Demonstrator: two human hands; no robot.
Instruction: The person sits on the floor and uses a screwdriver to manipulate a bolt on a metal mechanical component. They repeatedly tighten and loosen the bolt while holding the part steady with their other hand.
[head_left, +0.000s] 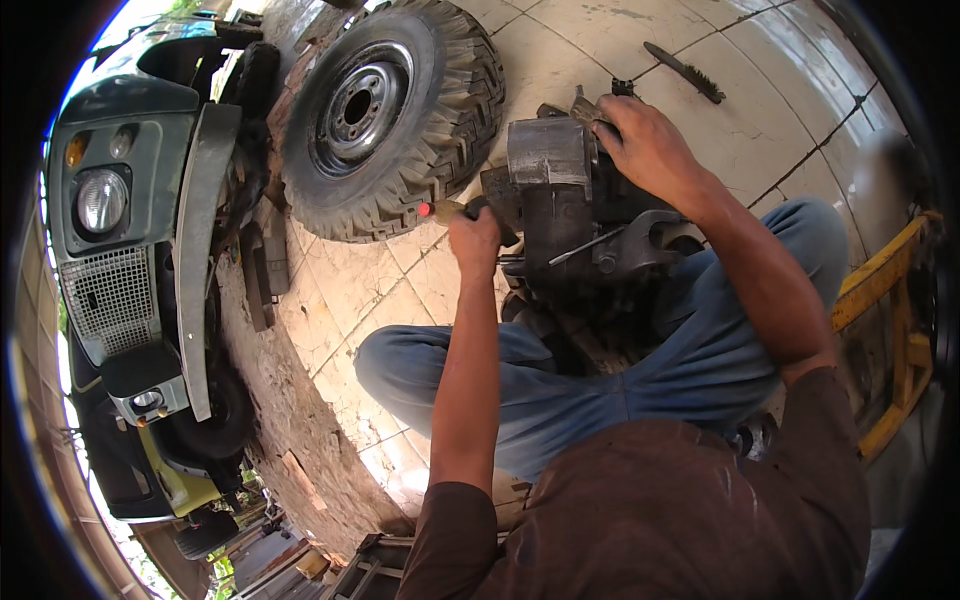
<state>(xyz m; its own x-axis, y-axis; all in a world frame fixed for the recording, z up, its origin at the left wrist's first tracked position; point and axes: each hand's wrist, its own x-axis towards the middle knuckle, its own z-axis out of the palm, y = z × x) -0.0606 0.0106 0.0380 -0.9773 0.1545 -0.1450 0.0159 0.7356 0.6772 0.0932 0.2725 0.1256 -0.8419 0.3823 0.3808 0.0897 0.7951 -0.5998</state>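
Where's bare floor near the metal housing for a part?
Free: floor tiles between the lugged tire and wire brush, and between that tire and the left knee. Crowded: around the metal housing, left hand beside it, right hand at its far end.

No writing, label, number or sign can be read: the tyre [428, 130] toward eleven o'clock, the green vehicle [150, 185] between nine and ten, and the dark metal casing [555, 215] toward one o'clock show no legible characters
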